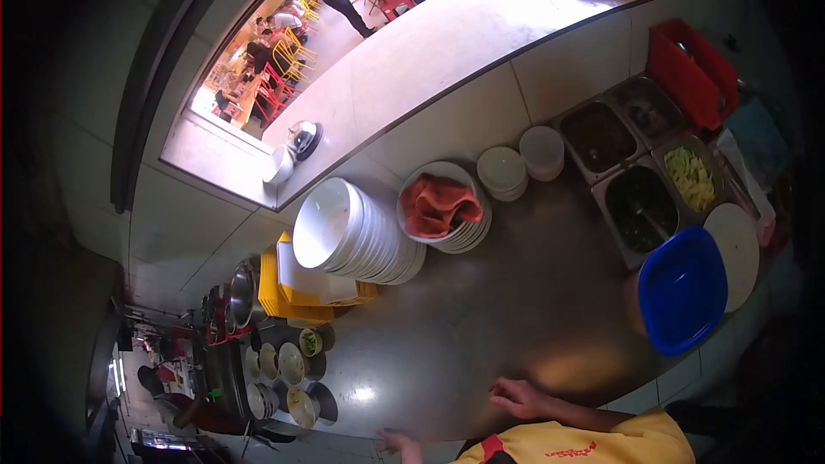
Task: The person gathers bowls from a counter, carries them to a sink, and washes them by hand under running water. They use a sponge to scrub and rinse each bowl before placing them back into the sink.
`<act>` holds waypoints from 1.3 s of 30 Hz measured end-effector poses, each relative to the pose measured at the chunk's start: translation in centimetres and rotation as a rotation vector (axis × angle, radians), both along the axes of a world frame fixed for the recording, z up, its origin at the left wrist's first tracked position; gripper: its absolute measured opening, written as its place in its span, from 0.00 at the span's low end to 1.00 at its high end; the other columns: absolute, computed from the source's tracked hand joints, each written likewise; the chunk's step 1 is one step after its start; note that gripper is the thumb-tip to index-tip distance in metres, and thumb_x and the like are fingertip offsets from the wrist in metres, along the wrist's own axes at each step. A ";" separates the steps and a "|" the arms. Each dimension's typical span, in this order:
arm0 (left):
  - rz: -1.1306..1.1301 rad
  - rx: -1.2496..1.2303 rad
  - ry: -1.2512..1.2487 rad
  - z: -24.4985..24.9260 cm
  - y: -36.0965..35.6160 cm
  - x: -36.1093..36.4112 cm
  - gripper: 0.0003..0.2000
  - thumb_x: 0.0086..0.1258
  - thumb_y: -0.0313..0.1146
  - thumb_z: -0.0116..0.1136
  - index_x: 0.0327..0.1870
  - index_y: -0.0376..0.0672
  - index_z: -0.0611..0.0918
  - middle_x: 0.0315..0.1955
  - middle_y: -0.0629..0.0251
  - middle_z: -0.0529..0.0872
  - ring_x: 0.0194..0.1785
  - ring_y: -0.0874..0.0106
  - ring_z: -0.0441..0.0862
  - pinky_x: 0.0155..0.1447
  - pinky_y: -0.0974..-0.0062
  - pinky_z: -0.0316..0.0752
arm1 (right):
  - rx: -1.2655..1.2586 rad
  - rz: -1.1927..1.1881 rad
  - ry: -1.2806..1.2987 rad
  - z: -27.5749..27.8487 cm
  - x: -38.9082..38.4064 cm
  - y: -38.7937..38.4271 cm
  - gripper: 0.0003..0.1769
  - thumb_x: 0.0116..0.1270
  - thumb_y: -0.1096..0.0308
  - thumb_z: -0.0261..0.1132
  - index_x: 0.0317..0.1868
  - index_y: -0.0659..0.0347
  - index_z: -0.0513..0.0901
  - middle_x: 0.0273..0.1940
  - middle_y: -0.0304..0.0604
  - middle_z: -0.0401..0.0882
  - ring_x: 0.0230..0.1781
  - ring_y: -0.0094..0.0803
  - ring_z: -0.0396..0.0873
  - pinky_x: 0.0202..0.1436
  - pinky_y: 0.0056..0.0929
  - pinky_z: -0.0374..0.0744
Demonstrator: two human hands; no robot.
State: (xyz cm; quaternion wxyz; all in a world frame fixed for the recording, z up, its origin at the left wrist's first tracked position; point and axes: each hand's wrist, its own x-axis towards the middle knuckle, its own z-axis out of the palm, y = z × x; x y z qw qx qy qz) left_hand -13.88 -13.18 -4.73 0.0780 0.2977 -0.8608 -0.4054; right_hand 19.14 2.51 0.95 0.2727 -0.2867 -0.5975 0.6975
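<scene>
My right hand (518,398) is over the near edge of the steel counter (464,326), its fingers loosely bent and apart, with nothing in them. Lower and to the left, at the counter's edge, my left hand (400,443) is partly in view, fingers apart and empty. Beyond the hands stand a tall stack of white bowls (369,236) and a stack of white plates (468,236) with a crumpled red cloth (436,204) on top. Neither hand touches these stacks.
Right: blue basin (683,290), white round lid (732,256), metal food pans (636,206), red container (694,73). Left: yellow trays (273,288), several small bowls (292,363). A bell (303,139) sits on the ledge (412,77). Another person (193,411) stands far left.
</scene>
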 end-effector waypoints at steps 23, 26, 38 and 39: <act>-0.355 0.908 -0.367 -1.1 -2.6 4.3 0.38 0.65 0.66 0.27 0.68 0.46 0.55 0.67 0.63 0.57 0.68 0.61 0.55 0.68 0.58 0.49 | 0.135 0.039 -0.154 0.2 -0.9 0.3 0.14 0.65 0.59 0.58 0.37 0.64 0.77 0.30 0.49 0.78 0.29 0.40 0.78 0.34 0.32 0.75; -0.579 0.856 -0.519 -6.6 -7.1 0.8 0.36 0.65 0.66 0.29 0.65 0.45 0.60 0.61 0.62 0.66 0.63 0.60 0.63 0.62 0.55 0.60 | 0.358 -0.027 -0.223 -0.2 -2.3 -1.1 0.13 0.59 0.59 0.64 0.31 0.62 0.77 0.26 0.47 0.77 0.25 0.41 0.77 0.28 0.33 0.75; -1.382 0.505 -0.623 -0.2 -18.5 -3.0 0.28 0.69 0.56 0.41 0.61 0.43 0.68 0.51 0.63 0.78 0.53 0.72 0.75 0.51 0.76 0.70 | 0.768 -0.315 -0.423 0.1 -16.8 -4.0 0.09 0.60 0.66 0.61 0.29 0.63 0.72 0.20 0.50 0.72 0.19 0.46 0.72 0.24 0.36 0.69; -1.310 0.669 -0.508 -0.7 -20.4 -3.5 0.29 0.69 0.55 0.41 0.63 0.44 0.66 0.51 0.63 0.78 0.52 0.72 0.75 0.52 0.78 0.69 | 0.770 -0.271 -0.418 0.3 -19.3 -4.6 0.10 0.61 0.66 0.61 0.30 0.64 0.73 0.20 0.50 0.72 0.19 0.43 0.72 0.24 0.35 0.69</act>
